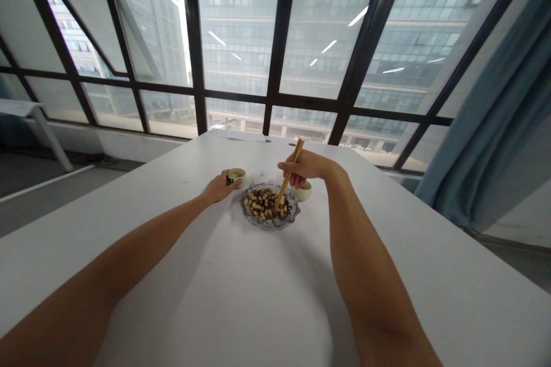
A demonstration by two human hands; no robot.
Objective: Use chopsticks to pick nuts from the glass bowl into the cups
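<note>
My right hand (303, 166) is closed around a pair of wooden chopsticks (289, 176), slanting down to the left. Their tips touch a mix of pale and dark nuts or seeds (263, 205) in a clear, scalloped glass dish (270, 226). At the dish's upper left, my left hand (220, 187) grips a small light-coloured cup (236, 177) with a dark pattern, fingers around its side. A second pale cup (303, 192) stands at the dish's right, partly hidden behind my right hand. What lies inside the cups is too small to make out.
The dish and cups stand on a white table (241, 298). Large dark-framed windows (271, 69) rise beyond its far edge, where papers (241, 136) lie. A blue curtain (482, 114) hangs at the right. Another white table (21, 107) is at the far left.
</note>
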